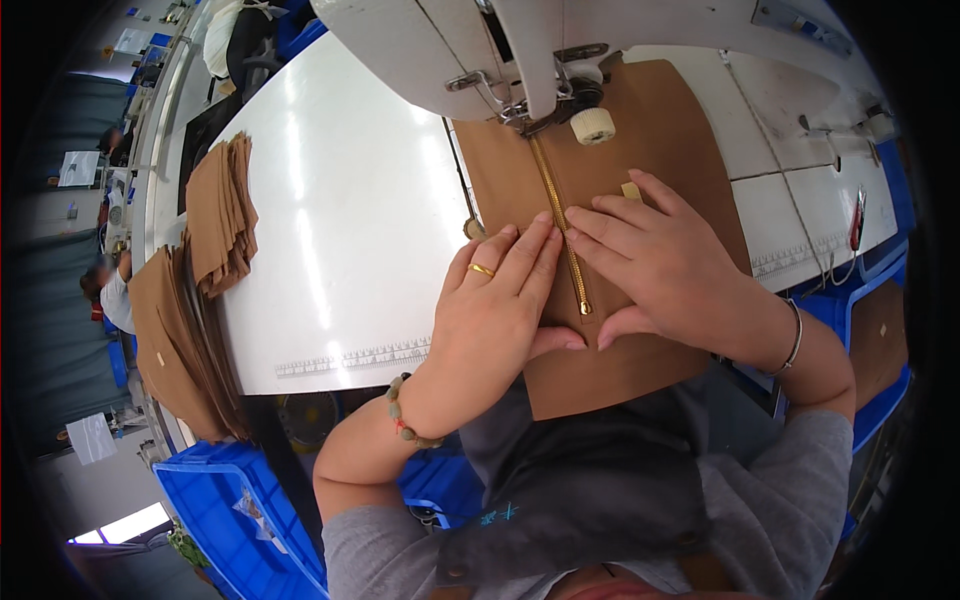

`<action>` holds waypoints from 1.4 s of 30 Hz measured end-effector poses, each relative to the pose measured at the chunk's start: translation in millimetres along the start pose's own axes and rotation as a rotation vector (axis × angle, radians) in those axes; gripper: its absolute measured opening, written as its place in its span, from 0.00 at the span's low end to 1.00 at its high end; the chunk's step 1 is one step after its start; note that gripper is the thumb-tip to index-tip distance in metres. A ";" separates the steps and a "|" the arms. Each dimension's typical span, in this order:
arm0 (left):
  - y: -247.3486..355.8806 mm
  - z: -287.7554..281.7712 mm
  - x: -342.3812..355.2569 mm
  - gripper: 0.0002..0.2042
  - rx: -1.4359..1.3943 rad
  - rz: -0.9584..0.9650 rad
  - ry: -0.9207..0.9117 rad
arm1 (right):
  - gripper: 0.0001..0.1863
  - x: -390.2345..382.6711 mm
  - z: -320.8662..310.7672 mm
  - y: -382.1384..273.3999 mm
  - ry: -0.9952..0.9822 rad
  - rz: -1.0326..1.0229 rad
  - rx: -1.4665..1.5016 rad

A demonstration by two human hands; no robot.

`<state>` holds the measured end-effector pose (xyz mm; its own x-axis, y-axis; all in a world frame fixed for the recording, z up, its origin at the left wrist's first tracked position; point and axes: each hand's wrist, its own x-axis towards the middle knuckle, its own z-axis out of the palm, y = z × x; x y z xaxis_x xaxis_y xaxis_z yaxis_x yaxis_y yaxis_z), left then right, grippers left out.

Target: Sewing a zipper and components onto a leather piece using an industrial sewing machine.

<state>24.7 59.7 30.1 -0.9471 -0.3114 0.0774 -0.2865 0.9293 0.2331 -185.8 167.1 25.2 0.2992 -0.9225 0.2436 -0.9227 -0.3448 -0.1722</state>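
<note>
At the far left we see a blue plastic crate [225, 500] below the table edge, and above it a large stack of cut brown fabric pieces [175, 340] draped at the table's corner. A smaller pile of brown pieces [222, 215] lies fanned on the white sewing table [350, 210], well apart from our hands. A printed ruler strip [355, 357] runs along the near edge of the table.

Moving toward the middle, our left hand [500, 310] lies flat, fingers spread and pressed down on the brown fabric panel [640, 150]; it grasps nothing, only pins the cloth just left of the gold zipper [562, 225]. A gold ring and a bead bracelet show on that hand and wrist.

The zipper runs from the presser foot [535, 120] of the white sewing machine [500, 50] down toward us, its pull near our thumbs. Our right hand [665, 260] is likewise open and flat, fingertips touching the zipper tape from the right, holding the panel down without gripping.

We judge the risks so: fingertips sit close along the seam line, and if they ride forward with the feed they near the needle. Uneven pressure between the two hands could skew the zipper, and the panel hanging off the table edge might drag and pucker the seam.

At the right lies another blue bin [880, 340] with a brown piece.
</note>
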 end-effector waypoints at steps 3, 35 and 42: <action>1.0 -1.6 1.3 0.45 0.037 -0.017 0.003 | 0.48 -1.0 -0.3 0.9 -0.008 -0.004 0.021; -53.1 -4.4 54.9 0.45 0.047 -0.029 0.114 | 0.43 40.3 21.9 52.7 0.111 0.019 -0.006; -54.0 -4.6 55.9 0.45 0.002 -0.038 0.118 | 0.42 40.7 17.8 51.6 0.085 0.035 0.030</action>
<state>-12.1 -8.8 26.2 -0.9121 -0.3672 0.1822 -0.3220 0.9169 0.2359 -216.9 108.7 9.3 0.2440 -0.9166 0.3167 -0.9242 -0.3188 -0.2104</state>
